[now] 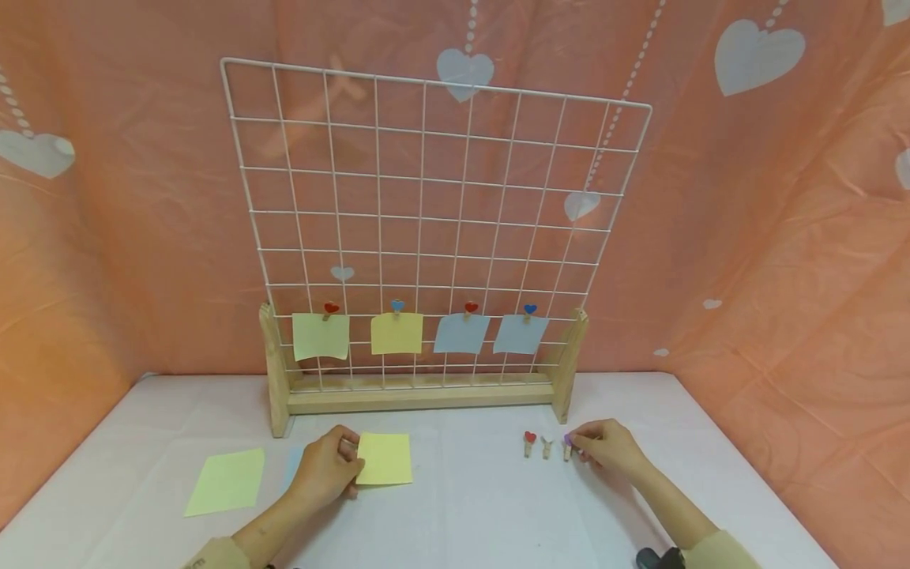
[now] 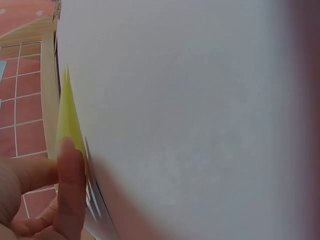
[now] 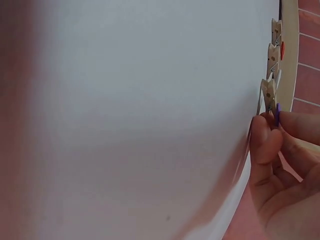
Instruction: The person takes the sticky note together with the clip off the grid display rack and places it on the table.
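Observation:
My left hand (image 1: 328, 468) pinches a yellow sticky note (image 1: 385, 459) by its left edge, just over the table. In the left wrist view the note (image 2: 68, 117) appears edge-on between thumb and fingers. On the right, my right hand (image 1: 611, 447) has thumb and fingertips around a small wooden clothespin with a purple heart (image 1: 567, 447); the right wrist view shows this clothespin (image 3: 268, 95) at the fingertips. Beside it on the table lie a clothespin with a red heart (image 1: 529, 444) and one with a white heart (image 1: 547, 448).
A white wire grid (image 1: 419, 213) stands in a wooden base (image 1: 419, 397) behind the hands. Several notes hang along it from heart clothespins, including a green note (image 1: 321, 336). A green note (image 1: 226, 481) and a partly hidden blue note (image 1: 292, 466) lie at left.

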Available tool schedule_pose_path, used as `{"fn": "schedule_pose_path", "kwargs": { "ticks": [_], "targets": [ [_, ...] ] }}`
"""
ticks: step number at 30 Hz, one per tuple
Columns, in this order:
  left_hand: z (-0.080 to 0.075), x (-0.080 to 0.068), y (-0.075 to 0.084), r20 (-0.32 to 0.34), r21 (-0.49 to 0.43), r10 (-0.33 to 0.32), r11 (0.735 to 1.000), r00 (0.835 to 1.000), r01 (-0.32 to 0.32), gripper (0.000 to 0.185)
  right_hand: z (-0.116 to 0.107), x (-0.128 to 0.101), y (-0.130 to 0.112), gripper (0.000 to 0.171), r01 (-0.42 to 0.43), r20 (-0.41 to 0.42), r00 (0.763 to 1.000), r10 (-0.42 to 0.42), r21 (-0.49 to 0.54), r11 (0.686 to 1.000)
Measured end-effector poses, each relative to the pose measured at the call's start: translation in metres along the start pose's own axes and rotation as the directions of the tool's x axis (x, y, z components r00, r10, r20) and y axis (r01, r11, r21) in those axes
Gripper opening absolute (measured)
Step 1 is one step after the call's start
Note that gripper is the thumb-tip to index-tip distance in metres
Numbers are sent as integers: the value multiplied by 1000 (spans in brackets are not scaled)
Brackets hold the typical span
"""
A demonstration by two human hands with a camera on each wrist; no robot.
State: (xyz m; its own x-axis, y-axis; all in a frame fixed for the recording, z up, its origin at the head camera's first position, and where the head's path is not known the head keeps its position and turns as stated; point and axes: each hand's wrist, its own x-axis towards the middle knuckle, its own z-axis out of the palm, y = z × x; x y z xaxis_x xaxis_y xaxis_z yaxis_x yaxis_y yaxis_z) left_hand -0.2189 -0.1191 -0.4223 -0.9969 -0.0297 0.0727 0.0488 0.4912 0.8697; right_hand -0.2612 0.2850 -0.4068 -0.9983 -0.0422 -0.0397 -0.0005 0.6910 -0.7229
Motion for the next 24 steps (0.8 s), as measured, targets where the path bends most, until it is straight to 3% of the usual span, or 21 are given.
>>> {"fn": "schedule_pose_path", "kwargs": {
  "ticks": [14,24],
  "targets": [
    [-6,1,1,-30,93,76,993,997,-73,29,-2,-1,-5,19,14,-48,999,-15,-14,1000],
    [-27,8,2,-72,47,69,997,995,-66,20,0,1,-16,23,80,-121,990,-77,20,997]
  ]
}}
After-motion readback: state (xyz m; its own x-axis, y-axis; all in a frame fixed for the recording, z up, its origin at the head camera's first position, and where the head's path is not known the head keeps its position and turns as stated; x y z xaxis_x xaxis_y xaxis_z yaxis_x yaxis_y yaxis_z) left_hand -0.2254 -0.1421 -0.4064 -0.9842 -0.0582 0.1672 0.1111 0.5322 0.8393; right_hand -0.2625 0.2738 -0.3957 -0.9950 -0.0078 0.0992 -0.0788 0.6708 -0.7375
